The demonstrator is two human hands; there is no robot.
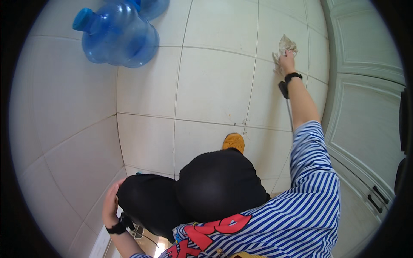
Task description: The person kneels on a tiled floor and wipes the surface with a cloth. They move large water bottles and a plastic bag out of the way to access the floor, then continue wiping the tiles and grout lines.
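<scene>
At the upper right, my right hand grips a crumpled beige cloth or wipe against the pale tiled floor. A black strap with a small dark device circles that wrist. My left hand rests on the outer side of my black-clad left knee, at the lower left; it holds nothing visible, and some of its fingers are hidden behind the knee. Small dark and orange specks lie on the floor ahead of my orange shoe.
Large blue plastic water jugs are on the floor at the upper left, beside the tiled wall. Along the right runs a row of pale panelled cabinets with black handles. My knees fill the lower middle.
</scene>
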